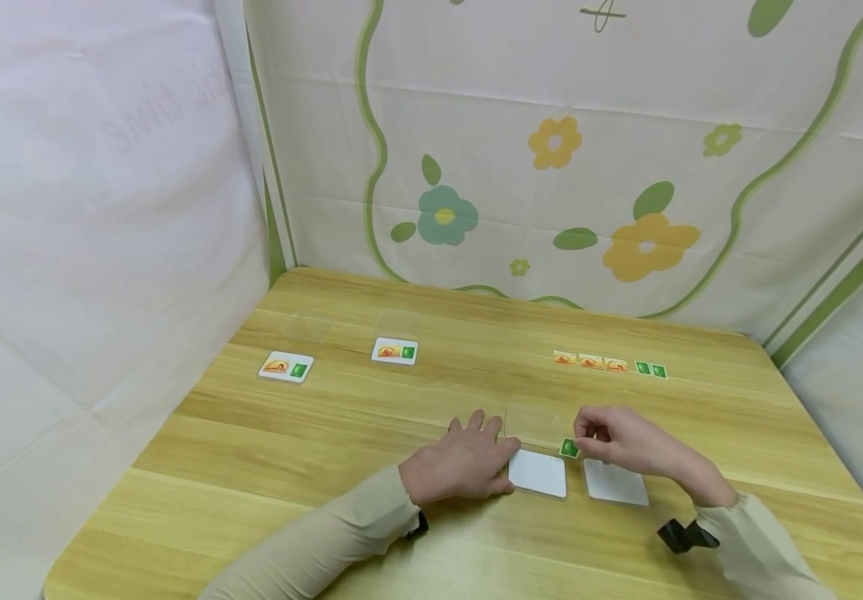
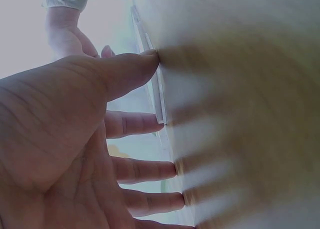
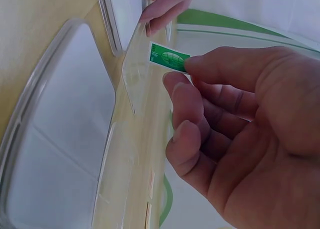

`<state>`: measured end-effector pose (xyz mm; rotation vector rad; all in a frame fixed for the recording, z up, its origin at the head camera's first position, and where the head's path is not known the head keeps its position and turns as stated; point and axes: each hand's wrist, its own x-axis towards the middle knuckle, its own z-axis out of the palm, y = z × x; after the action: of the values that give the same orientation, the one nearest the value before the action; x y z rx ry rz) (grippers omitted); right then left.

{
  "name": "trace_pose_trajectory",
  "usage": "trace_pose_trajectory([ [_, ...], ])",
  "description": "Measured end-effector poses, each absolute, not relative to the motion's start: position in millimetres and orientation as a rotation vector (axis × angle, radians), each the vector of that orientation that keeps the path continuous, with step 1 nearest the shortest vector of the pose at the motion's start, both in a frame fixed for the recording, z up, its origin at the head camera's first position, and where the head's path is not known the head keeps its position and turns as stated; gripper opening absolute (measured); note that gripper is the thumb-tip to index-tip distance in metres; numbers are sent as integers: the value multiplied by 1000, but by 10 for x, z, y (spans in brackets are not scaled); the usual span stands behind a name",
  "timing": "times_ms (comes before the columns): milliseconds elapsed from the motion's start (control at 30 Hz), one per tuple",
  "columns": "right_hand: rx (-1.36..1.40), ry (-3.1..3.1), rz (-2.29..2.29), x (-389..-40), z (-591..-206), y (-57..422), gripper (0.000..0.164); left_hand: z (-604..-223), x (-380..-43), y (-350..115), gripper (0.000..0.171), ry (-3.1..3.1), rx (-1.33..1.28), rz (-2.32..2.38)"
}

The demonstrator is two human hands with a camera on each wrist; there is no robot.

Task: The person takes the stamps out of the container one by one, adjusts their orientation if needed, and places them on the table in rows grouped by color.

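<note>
My right hand (image 1: 622,442) pinches a small green stamp-like piece (image 3: 167,57) between thumb and index finger, its other fingers curled loosely. The piece is above the table, near the gap between two white rounded cards. My left hand (image 1: 461,462) rests on the table with its fingers spread and fairly straight. Its thumb and index fingertip touch the left edge of the nearer-left white card (image 1: 536,472). The other white card (image 1: 615,482) lies below the right hand. A clear plastic sheet (image 1: 532,422) lies just behind the left-hand card.
Two white cards, one at far left (image 1: 286,367) and one at back (image 1: 395,351), each bear an orange picture and a green piece. Loose orange pieces (image 1: 591,362) and green pieces (image 1: 651,369) lie in a row at back right. Fabric walls (image 1: 491,125) stand around the wooden table (image 1: 289,450).
</note>
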<state>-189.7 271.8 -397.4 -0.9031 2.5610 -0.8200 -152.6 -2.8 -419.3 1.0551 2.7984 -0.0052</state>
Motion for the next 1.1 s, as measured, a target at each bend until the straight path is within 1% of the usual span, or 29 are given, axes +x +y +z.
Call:
trace_pose_trajectory([
  [500,-875,2605,-842,-2027,-3941,2874,11,-4167,-1506,-30,38,2798,1047,-23],
  [1100,-753,2669,-868,-2187,-3824,3069,11,-4171,-1505,-51,34,2816,1081,1],
])
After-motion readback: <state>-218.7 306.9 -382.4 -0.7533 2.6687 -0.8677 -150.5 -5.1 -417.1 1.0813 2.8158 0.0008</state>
